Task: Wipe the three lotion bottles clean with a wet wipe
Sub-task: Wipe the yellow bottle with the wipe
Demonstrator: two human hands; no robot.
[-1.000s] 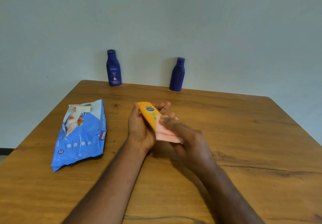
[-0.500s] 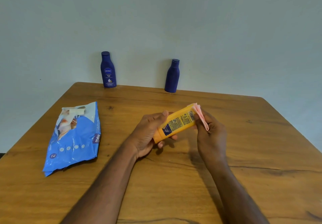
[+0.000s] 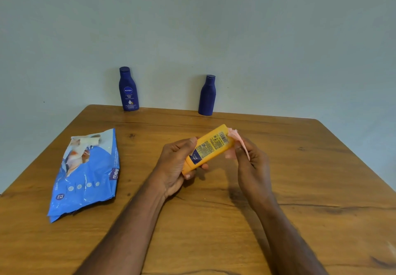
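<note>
1. The left hand (image 3: 175, 165) is gripping the lower end of the yellow lotion bottle (image 3: 209, 147), thumb lying along the top and fingers curling under it, holding it tilted above the table (image 3: 300, 189) with its far end pointing up and to the right.
2. The right hand (image 3: 251, 163) is pinching a pink wet wipe (image 3: 235, 140) and pressing it against the upper right end of the yellow bottle; the wipe is folding over that end and hiding part of it.
3. The yellow bottle is showing its printed back label, with a barcode near the wiped end and a dark blue patch near the left hand. What is inside it cannot be told.
4. The two hands are staying apart, joined only by the bottle between them.
5. To the left of the hands, a blue wet wipe pack (image 3: 85, 176) is lying flat on the table, its white flap near the top end sitting slightly lifted.
6. At the far edge of the table, a dark blue Nivea bottle (image 3: 128, 89) is standing upright against the wall (image 3: 278, 39), label facing the camera.
7. To its right, well apart, a second dark blue bottle (image 3: 207, 96) is standing upright with no label showing.
8. Both blue bottles are capped, and nothing is standing between them and the hands.
</note>
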